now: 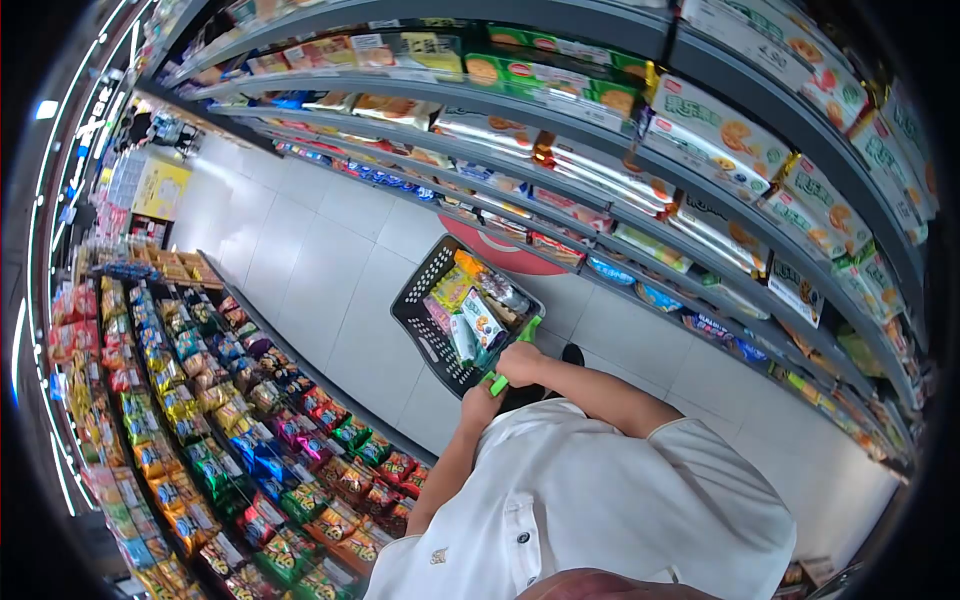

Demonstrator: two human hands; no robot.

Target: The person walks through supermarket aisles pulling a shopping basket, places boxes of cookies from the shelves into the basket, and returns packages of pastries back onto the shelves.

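A dark grey shopping basket [418,349] with perforated sides hangs tilted in front of my body. My right hand [517,366] is wrapped round its green handle [530,330]. At the basket's near left corner, my left hand [482,404] is closed beside the lower end of the handle, its fingers partly hidden. Inside the basket lie a white biscuit box [485,318], a white and teal pack [462,338], a yellow-green bag [452,290], an orange pack [468,263] and a pink pack [437,314].
Shelves of boxed biscuits [715,135] rise along the right and top. A low sloped rack of small snack packs [290,450] curves along the left. Pale floor tiles [330,250] run between them, with a red round floor marking [500,245]. A yellow sign [162,188] stands farther off.
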